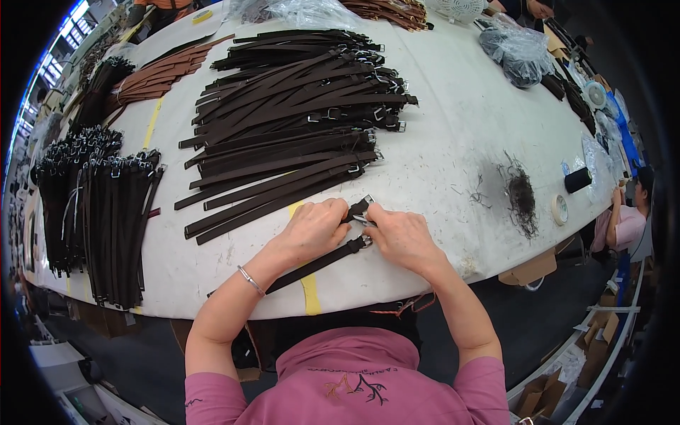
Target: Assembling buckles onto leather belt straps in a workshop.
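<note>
My left hand [316, 225] is closed round the buckle end of a dark brown belt [356, 210], its silver buckle standing out past the fingers. Close against it, my right hand [401, 237] is closed on a small silver metal tool [362, 220] that points at the belt; the fingers hide most of it, so its exact kind does not show. Another dark belt [312, 266] lies just below both hands, its buckle by my right fingertips and its strap running under my left forearm.
Dark belts [283, 106] are heaped beyond my hands. More hang over the table's left edge in a bundle [117, 227]. Brown straps [166, 71] lie behind them. To the right are a pile of dark thread scraps [520, 195], a tape roll [559, 210] and a black spool [577, 180]. Another person [627, 223] sits at far right.
</note>
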`<state>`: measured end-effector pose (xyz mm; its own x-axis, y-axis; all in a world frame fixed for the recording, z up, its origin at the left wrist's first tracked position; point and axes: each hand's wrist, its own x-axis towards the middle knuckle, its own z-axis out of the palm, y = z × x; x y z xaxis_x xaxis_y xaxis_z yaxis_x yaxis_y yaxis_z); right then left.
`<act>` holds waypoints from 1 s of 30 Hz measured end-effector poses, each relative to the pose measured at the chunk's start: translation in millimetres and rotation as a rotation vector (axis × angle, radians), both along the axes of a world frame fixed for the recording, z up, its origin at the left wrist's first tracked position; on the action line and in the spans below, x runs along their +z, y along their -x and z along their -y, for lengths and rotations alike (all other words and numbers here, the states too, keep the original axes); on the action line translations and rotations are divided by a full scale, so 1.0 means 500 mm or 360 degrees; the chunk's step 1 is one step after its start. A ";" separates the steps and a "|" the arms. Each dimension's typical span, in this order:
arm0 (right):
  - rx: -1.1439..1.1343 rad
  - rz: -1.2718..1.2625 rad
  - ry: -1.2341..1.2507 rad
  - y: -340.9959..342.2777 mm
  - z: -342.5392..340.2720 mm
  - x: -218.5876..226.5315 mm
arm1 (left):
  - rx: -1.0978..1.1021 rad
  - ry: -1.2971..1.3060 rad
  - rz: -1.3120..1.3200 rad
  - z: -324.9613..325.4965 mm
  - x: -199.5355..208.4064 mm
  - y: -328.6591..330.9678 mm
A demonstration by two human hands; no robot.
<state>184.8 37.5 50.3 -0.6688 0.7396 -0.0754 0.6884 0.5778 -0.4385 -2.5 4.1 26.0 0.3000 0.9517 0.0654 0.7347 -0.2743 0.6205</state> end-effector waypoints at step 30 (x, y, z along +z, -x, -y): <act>0.0035 -0.0004 0.0111 -0.009 -0.012 -0.010 | 0.0072 0.0044 -0.0084 -0.001 -0.003 -0.006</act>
<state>189.2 43.7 45.4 -0.6853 0.7175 -0.1245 0.6745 0.5608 -0.4802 0.6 4.6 24.3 0.2593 0.9655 0.0243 0.7779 -0.2237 0.5872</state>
